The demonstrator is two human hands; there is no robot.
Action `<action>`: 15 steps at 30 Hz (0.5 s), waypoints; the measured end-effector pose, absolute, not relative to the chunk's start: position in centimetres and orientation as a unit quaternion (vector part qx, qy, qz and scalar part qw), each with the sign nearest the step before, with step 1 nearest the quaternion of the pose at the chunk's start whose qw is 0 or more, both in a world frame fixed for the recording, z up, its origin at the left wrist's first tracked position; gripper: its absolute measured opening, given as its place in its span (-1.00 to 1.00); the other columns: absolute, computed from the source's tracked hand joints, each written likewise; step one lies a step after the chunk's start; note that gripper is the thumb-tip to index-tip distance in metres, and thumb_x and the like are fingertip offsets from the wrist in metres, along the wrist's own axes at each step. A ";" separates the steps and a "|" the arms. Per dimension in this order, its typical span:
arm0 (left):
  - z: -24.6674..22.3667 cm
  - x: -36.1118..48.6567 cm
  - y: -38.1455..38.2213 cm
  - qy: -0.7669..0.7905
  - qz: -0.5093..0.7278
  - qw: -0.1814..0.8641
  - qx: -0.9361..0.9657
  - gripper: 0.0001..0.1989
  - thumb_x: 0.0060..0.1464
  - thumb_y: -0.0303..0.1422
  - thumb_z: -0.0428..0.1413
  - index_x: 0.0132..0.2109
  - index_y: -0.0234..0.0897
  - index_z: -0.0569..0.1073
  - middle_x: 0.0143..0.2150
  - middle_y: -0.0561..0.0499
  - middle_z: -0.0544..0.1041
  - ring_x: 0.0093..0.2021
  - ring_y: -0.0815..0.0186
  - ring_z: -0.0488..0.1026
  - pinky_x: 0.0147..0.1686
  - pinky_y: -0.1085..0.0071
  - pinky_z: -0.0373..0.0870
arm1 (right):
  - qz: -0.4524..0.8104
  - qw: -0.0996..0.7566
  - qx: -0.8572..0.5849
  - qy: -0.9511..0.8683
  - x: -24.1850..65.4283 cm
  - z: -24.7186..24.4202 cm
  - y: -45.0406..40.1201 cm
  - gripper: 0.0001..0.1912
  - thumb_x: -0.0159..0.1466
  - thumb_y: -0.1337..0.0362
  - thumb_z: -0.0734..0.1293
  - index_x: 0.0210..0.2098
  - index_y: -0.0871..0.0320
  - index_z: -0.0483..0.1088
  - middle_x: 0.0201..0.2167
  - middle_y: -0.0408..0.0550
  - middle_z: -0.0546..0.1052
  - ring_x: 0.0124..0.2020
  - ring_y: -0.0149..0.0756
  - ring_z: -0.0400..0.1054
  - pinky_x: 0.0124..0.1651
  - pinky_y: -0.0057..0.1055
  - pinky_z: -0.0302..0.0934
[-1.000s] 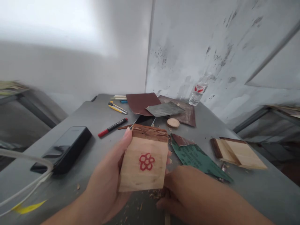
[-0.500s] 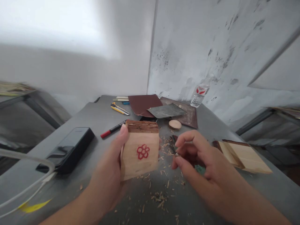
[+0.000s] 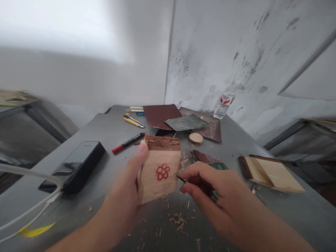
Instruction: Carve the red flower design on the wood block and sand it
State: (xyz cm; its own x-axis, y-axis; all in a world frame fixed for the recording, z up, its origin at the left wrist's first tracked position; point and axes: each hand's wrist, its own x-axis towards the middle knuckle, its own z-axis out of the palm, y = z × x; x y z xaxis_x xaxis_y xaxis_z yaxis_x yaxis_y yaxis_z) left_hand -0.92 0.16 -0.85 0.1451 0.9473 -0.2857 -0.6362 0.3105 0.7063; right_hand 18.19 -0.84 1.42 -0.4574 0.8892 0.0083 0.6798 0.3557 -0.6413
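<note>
We find our left hand (image 3: 120,189) curled firmly around a pale wooden block (image 3: 160,178), its long axis running forward, with its bark-edged end (image 3: 162,143) pointing away from us. Our right hand (image 3: 210,189), nearly closed, pinches a slim dark carving tool (image 3: 181,179), whose tip reaches the block's right edge, just beside a red stamped flower (image 3: 163,172).

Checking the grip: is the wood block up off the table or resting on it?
Up: the left hand holds the wood block above the table.
</note>
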 end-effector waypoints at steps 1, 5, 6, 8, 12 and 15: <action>-0.8 -0.9 0.2 0.360 0.549 0.723 0.216 -0.60 0.19 -0.05 0.15 -0.07 -0.26 0.62 -0.35 -0.09 0.69 -0.20 0.02 0.65 -0.14 0.18 0.56 | 0.290 0.180 -0.489 -0.803 18.2 1.4 -0.8 -0.85 0.47 0.24 0.21 -0.06 -0.18 0.36 -0.26 -0.41 0.58 -0.33 -0.45 0.45 -0.33 -0.44 0.20; -0.6 -1.0 0.4 0.397 0.561 0.699 0.197 -0.68 0.21 -0.10 0.15 -0.15 -0.23 0.64 -0.42 -0.02 0.67 -0.24 0.06 0.66 -0.23 0.28 0.57 | 0.278 0.179 -0.495 -0.804 18.3 1.4 -0.8 -0.87 0.48 0.22 0.20 -0.09 -0.14 0.37 -0.30 -0.39 0.57 -0.38 -0.45 0.43 -0.36 -0.43 0.18; -0.6 -1.0 0.4 0.404 0.563 0.695 0.192 -0.71 0.22 -0.13 0.14 -0.14 -0.22 0.64 -0.42 0.00 0.67 -0.24 0.07 0.66 -0.25 0.31 0.56 | 0.277 0.177 -0.496 -0.804 18.3 1.4 -0.8 -0.87 0.48 0.22 0.20 -0.11 -0.13 0.38 -0.33 -0.38 0.57 -0.41 -0.45 0.41 -0.38 -0.42 0.17; -0.6 -1.1 0.3 0.402 0.566 0.695 0.188 -0.76 0.23 -0.19 0.15 -0.11 -0.18 0.64 -0.42 0.04 0.68 -0.23 0.10 0.67 -0.25 0.34 0.56 | 0.278 0.175 -0.493 -0.805 18.2 1.4 -0.8 -0.87 0.48 0.22 0.19 -0.12 -0.10 0.38 -0.34 -0.37 0.56 -0.42 -0.44 0.40 -0.39 -0.42 0.15; -0.4 -1.1 0.3 0.370 0.547 0.725 0.195 -0.74 0.27 -0.18 0.11 -0.08 -0.17 0.63 -0.39 0.01 0.69 -0.17 0.07 0.67 -0.17 0.29 0.56 | 0.264 0.175 -0.478 -0.819 18.1 1.3 -0.6 -0.85 0.48 0.27 0.20 -0.12 -0.07 0.40 -0.30 -0.32 0.58 -0.35 -0.39 0.43 -0.29 -0.39 0.18; 0.0 -1.1 1.0 0.335 0.526 0.746 0.233 -0.61 0.29 -0.10 0.03 0.03 -0.21 0.60 -0.29 -0.09 0.71 -0.07 -0.05 0.64 -0.11 0.17 0.55 | 0.255 0.171 -0.469 -0.828 18.2 1.3 -0.4 -0.83 0.48 0.26 0.20 -0.12 -0.05 0.43 -0.29 -0.28 0.58 -0.33 -0.36 0.43 -0.28 -0.38 0.19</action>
State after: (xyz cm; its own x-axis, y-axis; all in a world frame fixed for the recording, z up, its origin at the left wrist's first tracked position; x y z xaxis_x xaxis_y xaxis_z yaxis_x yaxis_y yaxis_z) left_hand -1.06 1.02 -0.01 0.2227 0.9411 -0.2545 -0.6285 0.3381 0.7005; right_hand 18.15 -0.36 1.33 -0.5015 0.8640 0.0447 0.6891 0.4302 -0.5832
